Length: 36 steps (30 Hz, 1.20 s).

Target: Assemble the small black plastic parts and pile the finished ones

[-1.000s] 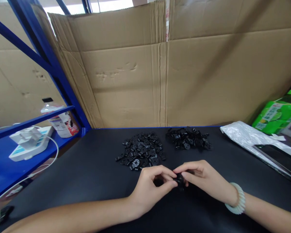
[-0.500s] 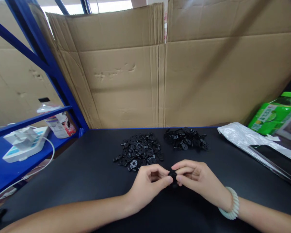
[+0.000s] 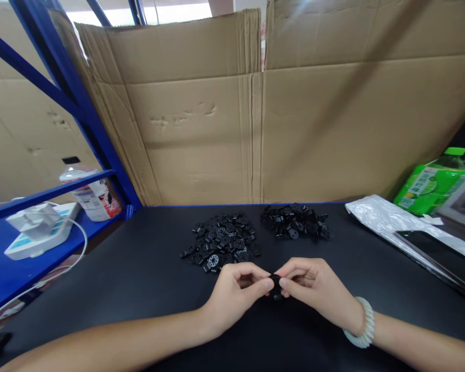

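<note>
Between my two hands is a small round black plastic part (image 3: 276, 287), partly hidden by the fingertips. My left hand (image 3: 240, 289) pinches its left edge with thumb and fingers. From the other side my right hand (image 3: 313, 284), with a pale coiled band on the wrist, grips the right edge. Just beyond the left hand lies a pile of black plastic parts with round perforated discs (image 3: 225, 240). A second heap of black parts (image 3: 296, 221), some with plain discs, sits farther back to the right.
A black phone (image 3: 442, 256) rests on a silvery bag (image 3: 387, 217) at the right, near a green bottle (image 3: 430, 183). On the blue shelf (image 3: 73, 256) at the left are a power strip (image 3: 42, 232) and a bottle (image 3: 91, 191). Cardboard (image 3: 194, 129) stands behind the black table (image 3: 139, 279).
My right hand has shifted slightly left, its fingers now closer around the black part. The left hand stays nearly in place. Both piles look the same.
</note>
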{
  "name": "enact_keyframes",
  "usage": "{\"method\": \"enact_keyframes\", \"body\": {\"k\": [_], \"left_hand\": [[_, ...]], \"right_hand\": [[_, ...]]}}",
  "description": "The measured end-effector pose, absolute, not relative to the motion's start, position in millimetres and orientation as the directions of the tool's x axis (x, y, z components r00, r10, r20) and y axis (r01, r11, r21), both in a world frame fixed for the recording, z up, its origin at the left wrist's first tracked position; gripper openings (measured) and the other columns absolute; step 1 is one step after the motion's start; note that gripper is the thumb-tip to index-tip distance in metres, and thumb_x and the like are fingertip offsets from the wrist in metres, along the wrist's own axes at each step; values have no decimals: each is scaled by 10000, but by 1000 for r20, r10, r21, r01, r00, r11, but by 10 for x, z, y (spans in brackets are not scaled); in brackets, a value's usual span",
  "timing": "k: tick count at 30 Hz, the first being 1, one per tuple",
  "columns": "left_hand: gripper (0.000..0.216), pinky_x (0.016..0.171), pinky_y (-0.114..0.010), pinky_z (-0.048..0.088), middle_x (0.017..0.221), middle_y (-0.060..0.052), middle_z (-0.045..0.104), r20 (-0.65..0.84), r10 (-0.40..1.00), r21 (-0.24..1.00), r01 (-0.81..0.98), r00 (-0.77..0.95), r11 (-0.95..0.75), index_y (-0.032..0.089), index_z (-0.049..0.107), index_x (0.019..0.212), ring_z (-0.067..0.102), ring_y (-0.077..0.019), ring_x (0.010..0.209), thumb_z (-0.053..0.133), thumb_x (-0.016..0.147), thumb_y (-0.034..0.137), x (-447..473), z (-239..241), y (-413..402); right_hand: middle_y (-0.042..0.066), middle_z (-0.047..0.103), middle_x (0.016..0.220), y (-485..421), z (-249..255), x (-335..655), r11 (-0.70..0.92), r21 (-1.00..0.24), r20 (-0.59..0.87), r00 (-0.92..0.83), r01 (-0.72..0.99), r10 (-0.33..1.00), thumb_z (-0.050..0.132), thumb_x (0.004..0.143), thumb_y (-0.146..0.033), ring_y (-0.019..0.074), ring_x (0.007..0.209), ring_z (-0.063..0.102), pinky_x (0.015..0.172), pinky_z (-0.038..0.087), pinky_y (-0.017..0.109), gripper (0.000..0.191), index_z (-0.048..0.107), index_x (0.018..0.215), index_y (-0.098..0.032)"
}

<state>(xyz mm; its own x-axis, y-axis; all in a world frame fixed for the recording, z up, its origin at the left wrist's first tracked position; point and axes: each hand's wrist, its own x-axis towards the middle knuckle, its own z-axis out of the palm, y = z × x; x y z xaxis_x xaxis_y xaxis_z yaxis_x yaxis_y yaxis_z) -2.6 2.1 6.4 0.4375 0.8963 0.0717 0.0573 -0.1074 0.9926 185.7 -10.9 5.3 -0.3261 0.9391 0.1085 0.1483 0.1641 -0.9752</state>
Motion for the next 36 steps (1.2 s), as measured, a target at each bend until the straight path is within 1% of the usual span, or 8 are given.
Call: {"method": "enact_keyframes", "body": {"k": [10, 17, 21, 23, 25, 28, 31, 36], "left_hand": [[171, 629, -254, 501, 673, -44, 659, 125, 886, 977, 102, 445, -189, 112, 696, 733, 613, -149, 632, 644, 780, 268, -38, 45, 26], [174, 664, -261, 515, 737, -61, 685, 117, 881, 969, 142, 459, -203, 112, 696, 801, 635, -165, 694, 622, 797, 269, -23, 46, -4], [171, 660, -249, 523, 743, -57, 695, 177, 890, 934, 213, 421, -287, 116, 684, 823, 650, -165, 696, 609, 804, 268, -96, 126, 75], [184, 641, -244, 526, 742, -56, 696, 275, 898, 873, 302, 343, -382, 114, 670, 831, 654, -164, 681, 584, 819, 276, -180, 210, 197], [207, 622, -242, 521, 756, -60, 704, 397, 874, 739, 467, 279, -485, 116, 669, 837, 654, -165, 675, 546, 839, 283, -289, 315, 356], [175, 647, -259, 492, 795, -63, 711, 452, 852, 642, 568, 263, -515, 136, 706, 815, 643, -180, 714, 580, 807, 257, -462, 455, 589], [145, 621, -258, 458, 782, -48, 699, 481, 830, 567, 621, 283, -541, 166, 727, 804, 606, -167, 676, 600, 775, 231, -579, 503, 738], [310, 597, -250, 439, 894, -51, 654, 547, 781, 494, 638, 301, -591, 174, 645, 1075, 534, -132, 643, 534, 786, 166, -502, 406, 663]], "right_hand": [[26, 686, 695, -118, 41, 1833, 153, -973, 94, -311, 173, 946, 651, 750, -355, 142, 635, 652, 626, 538, 254, 202, 636, 786, -158], [26, 676, 689, -121, 40, 1833, 165, -972, 105, -312, 169, 944, 636, 774, -346, 138, 634, 644, 627, 534, 253, 193, 633, 782, -154], [61, 687, 880, -99, 44, 1865, 178, -978, 123, -381, 113, 917, 619, 798, -344, 177, 826, 652, 731, 546, 298, 237, 643, 958, -170], [70, 668, 967, -64, 37, 1900, 192, -976, 137, -395, 104, 909, 615, 803, -343, 190, 916, 628, 776, 540, 314, 271, 635, 1022, -184], [70, 662, 963, -20, 27, 1940, 202, -974, 150, -374, 105, 915, 608, 808, -334, 180, 892, 624, 768, 537, 309, 243, 643, 994, -180], [65, 658, 912, 38, 11, 1990, 230, -964, 172, -342, 137, 924, 578, 823, -305, 163, 816, 615, 734, 525, 299, 179, 652, 907, -166], [66, 656, 922, 73, -2, 2023, 270, -936, 194, -311, 225, 930, 565, 821, -295, 163, 796, 594, 728, 506, 301, 168, 659, 877, -168], [60, 659, 911, 160, 60, 2152, 348, -884, 291, -215, 313, 932, 568, 799, -320, 164, 751, 588, 698, 494, 292, 185, 662, 872, -179]]}}
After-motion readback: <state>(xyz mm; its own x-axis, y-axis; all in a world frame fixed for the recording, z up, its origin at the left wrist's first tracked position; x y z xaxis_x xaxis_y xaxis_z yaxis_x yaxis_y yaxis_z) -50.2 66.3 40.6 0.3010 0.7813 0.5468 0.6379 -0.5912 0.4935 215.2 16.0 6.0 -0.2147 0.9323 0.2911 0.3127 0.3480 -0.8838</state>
